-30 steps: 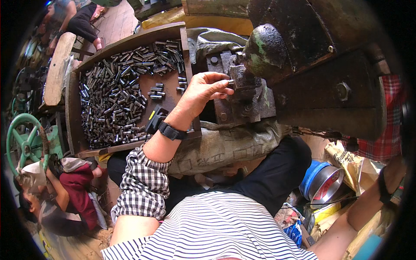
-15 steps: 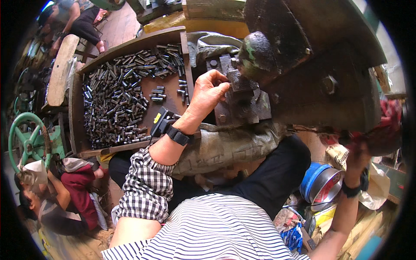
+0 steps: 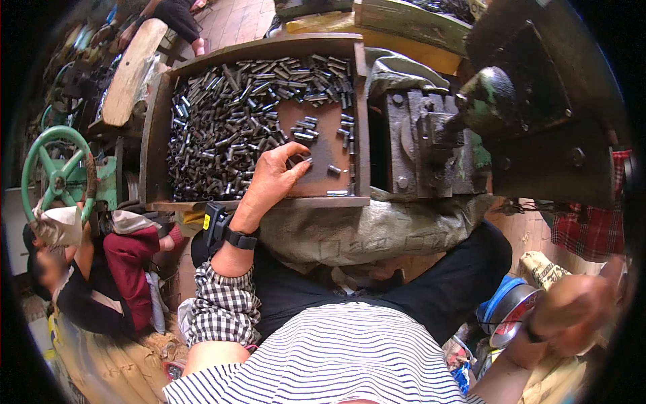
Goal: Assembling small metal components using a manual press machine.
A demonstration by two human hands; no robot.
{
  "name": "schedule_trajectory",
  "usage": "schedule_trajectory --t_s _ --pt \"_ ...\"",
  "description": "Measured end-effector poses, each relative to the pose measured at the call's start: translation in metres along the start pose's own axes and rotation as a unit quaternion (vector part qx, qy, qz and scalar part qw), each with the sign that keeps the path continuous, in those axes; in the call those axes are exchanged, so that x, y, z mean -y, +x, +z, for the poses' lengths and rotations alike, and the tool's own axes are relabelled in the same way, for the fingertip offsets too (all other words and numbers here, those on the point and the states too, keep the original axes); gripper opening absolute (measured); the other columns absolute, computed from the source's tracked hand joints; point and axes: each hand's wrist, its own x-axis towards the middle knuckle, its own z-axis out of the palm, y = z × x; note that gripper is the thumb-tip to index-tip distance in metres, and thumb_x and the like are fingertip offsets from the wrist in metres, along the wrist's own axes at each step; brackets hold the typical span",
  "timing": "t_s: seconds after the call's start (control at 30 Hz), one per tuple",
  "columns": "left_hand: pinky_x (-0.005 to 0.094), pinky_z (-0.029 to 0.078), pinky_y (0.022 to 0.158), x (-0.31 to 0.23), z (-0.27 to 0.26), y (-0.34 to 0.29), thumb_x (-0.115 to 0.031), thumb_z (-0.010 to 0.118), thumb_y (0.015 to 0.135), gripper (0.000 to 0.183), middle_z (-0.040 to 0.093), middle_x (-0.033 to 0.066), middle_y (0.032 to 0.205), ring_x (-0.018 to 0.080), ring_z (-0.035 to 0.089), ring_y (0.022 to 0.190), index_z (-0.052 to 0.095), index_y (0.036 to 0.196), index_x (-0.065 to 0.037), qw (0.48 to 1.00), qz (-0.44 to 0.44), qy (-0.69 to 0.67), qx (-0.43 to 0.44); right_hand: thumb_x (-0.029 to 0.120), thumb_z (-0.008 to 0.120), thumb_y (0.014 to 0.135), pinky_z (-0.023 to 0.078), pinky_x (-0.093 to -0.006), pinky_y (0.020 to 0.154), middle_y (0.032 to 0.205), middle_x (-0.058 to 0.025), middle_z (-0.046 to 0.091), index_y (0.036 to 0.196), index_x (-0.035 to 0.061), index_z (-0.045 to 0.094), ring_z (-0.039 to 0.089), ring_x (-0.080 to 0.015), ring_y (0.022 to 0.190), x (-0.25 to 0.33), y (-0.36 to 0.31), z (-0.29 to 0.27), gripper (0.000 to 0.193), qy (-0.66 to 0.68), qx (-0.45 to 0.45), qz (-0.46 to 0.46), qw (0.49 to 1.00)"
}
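Observation:
My left hand is over the wooden tray, thumb and fingers closed around a short metal tube. A heap of similar short dark metal tubes fills the tray's left and far parts. Loose tubes lie on its bare right part, including one just right of my fingers. Blurred by motion, my right hand is at the lower right, by a metal basin; its fingers cannot be made out. Right of the tray stands a greasy press with a block-shaped die.
The press's heavy dark frame juts out at the right. A grey-green sack cloth covers the space before my knees. At the left are a green handwheel and a seated person. A wooden plank lies beyond the tray.
My left hand has left the press die and come over the tray, closing on a tube. The right hand has moved lower and nearer me. The view has shifted left.

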Motion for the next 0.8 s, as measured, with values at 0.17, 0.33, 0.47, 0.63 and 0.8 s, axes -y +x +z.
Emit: schedule_trajectory --t_s 0.17,0.33,0.47,0.63,0.8 --pt "0.0286 0.049 0.066 -0.004 -0.022 -0.001 -0.009 0.068 0.076 0.021 0.064 0.0105 0.082 0.0201 0.062 0.072 0.063 0.096 -0.003 0.990 0.035 0.138 0.016 0.006 0.063 0.066 0.046 -0.0370 0.070 0.083 -0.0088 0.058 0.086 0.0052 0.062 0.057 -0.0237 0.079 0.060 -0.053 0.170 0.020 0.163 0.241 -0.308 0.906" --pt "0.0320 0.050 0.068 0.002 -0.042 -0.004 -0.010 0.067 0.076 0.019 0.065 0.0116 0.087 0.0249 0.065 0.078 0.064 0.094 -0.003 0.985 0.068 0.131 -0.084 0.006 0.059 0.068 0.045 -0.0365 0.067 0.078 -0.0103 0.054 0.076 0.0063 0.055 0.057 -0.0264 0.077 0.082 -0.076 0.273 0.008 0.108 0.286 -0.311 0.900" --pt "0.0326 0.049 0.068 0.035 -0.049 -0.016 -0.010 0.066 0.076 0.018 0.065 0.0128 0.089 0.0262 0.064 0.078 0.064 0.093 -0.004 0.989 0.068 0.129 -0.034 0.005 0.059 0.070 0.051 -0.0376 0.067 0.083 -0.0105 0.056 0.078 0.0060 0.057 0.059 -0.0267 0.082 0.110 -0.095 0.320 0.008 0.094 0.330 -0.359 0.868" --pt "0.0376 0.050 0.066 0.047 -0.042 -0.026 -0.019 0.069 0.073 0.014 0.061 0.0094 0.076 0.0275 0.063 0.076 0.064 0.080 -0.007 0.945 0.097 0.312 0.018 0.004 0.059 0.071 0.051 -0.0386 0.067 0.086 -0.0122 0.056 0.080 0.0049 0.057 0.059 -0.0286 0.082 0.111 -0.101 0.332 0.010 0.089 0.346 -0.350 0.866" --pt "0.0369 0.052 0.062 0.052 -0.021 -0.018 -0.011 0.067 0.068 0.007 0.062 0.0113 0.071 0.0278 0.064 0.071 0.061 0.070 -0.006 0.905 0.160 0.393 0.032 0.004 0.063 0.073 0.048 -0.0413 0.063 0.082 -0.0151 0.054 0.086 0.0030 0.054 0.058 -0.0338 0.076 0.103 -0.105 0.306 0.016 0.208 0.336 -0.235 0.888"
